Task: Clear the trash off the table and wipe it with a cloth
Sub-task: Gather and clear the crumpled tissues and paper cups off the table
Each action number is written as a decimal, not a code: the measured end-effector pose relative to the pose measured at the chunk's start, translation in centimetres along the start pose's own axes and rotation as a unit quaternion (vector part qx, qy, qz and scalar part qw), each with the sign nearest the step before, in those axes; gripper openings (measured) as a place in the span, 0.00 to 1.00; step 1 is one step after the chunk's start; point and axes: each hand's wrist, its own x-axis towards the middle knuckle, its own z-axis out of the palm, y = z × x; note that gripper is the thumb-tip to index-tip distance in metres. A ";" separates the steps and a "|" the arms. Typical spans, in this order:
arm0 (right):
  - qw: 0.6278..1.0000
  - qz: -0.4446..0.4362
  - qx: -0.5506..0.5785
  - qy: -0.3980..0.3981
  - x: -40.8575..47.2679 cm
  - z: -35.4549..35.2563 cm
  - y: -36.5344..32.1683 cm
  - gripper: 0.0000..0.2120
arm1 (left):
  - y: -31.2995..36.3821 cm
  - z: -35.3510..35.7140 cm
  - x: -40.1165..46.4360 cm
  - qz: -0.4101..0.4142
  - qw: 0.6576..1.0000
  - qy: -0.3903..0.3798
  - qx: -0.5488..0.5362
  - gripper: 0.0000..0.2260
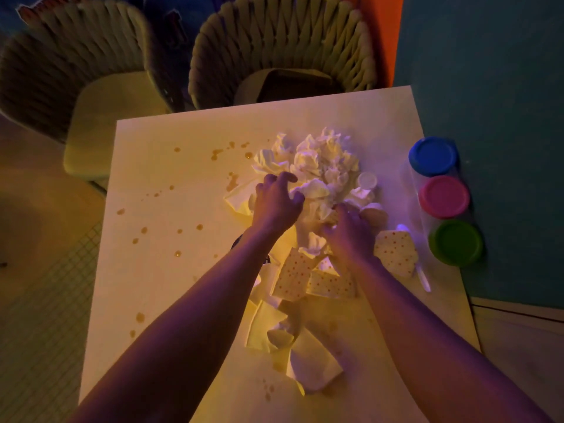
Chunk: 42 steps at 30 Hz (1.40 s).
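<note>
A heap of crumpled white tissues (320,161) lies in the middle of the pale table (171,282). My left hand (276,201) rests on the heap's left side with its fingers curled into the tissue. My right hand (351,232) sits on the heap's near right side, fingers curled round crumpled paper. Dotted paper pieces (294,277) and flat napkins (311,364) lie between my forearms. Brown spill spots (178,230) are scattered over the table's left half. A small white cap (367,180) lies beside the heap.
Three tubs with blue (432,155), pink (444,196) and green (456,242) lids stand along the table's right edge by the teal wall. Two woven chairs (283,47) stand beyond the far edge. Tiled floor lies to the left.
</note>
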 end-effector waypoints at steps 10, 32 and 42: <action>0.985 0.000 0.168 0.049 -0.3 -1.3 1.5 0.21 | -0.1 3.6 0.2 0.057 0.990 -0.051 0.119 0.17; 0.893 0.046 0.440 0.084 -3.3 -5.8 2.8 0.11 | 0.3 3.9 -4.2 0.057 0.979 -0.156 0.119 0.23; 0.899 0.184 0.397 0.004 -3.6 -6.9 4.6 0.25 | 1.8 5.3 -4.2 0.043 0.981 -0.123 0.143 0.17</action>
